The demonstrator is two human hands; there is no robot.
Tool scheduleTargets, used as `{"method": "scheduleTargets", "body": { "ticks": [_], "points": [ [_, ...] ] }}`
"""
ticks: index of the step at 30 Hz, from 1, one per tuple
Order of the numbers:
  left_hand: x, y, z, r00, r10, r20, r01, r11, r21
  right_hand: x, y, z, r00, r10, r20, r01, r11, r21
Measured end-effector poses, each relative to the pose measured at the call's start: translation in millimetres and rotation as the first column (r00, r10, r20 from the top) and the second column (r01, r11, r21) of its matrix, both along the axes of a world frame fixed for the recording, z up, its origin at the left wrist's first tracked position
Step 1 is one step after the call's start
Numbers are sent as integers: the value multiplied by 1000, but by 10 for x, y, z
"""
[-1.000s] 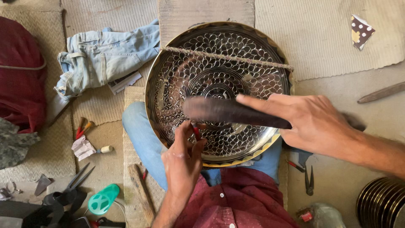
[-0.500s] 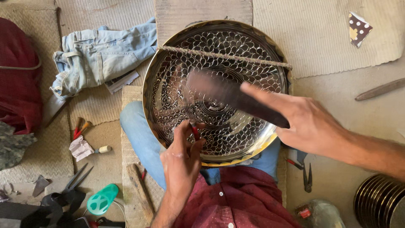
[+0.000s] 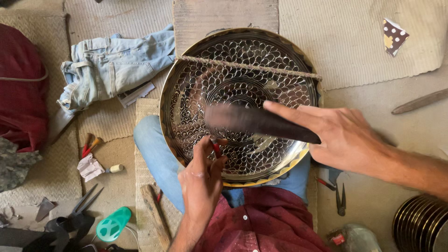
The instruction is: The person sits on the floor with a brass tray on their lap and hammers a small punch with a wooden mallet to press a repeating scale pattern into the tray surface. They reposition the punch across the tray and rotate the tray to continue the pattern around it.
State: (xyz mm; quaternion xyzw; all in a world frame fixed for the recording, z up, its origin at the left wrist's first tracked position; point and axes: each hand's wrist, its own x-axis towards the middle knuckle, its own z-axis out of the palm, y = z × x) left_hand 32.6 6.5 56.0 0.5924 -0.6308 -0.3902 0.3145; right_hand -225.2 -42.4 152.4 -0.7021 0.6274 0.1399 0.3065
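A large round metal tray with a fine scale-like engraved pattern rests on my lap and a wooden block. A thin rope runs across its upper part. My left hand pinches a small red-handled chisel upright on the tray's lower middle. My right hand grips a dark, blurred hammer lying across the tray just above the chisel.
Folded jeans lie at the upper left, a dark red bag at the far left. Small tools, shears and a teal object lie on the mat at the left. Pliers and stacked dark plates sit at the right.
The dark hammer in my right hand swung up and came back down over the chisel. My left hand stayed in place on the tray.
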Motion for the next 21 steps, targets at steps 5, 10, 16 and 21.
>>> {"method": "scheduleTargets", "body": {
  "ticks": [5, 10, 16, 21],
  "points": [
    [8, 21, -26, 1000, -4, 5, 4, 999, -54, -15, 15, -22, 996, 68, 58, -61, 992, -111],
    [7, 6, -71, 999, 19, 27, -19, 1000, -20, -40, 32, -61, 979, 177, -103, -191, 970, -151],
    [-2, 47, -66, 996, 82, -38, -82, 997, 16, -66, 62, -55, 957, 56, 284, 36, 951, -308],
    [27, -75, -83, 995, 87, -44, -87, 996, -6, -76, 112, -75, 983, 179, -47, -185, 955, -233]
  ]
}}
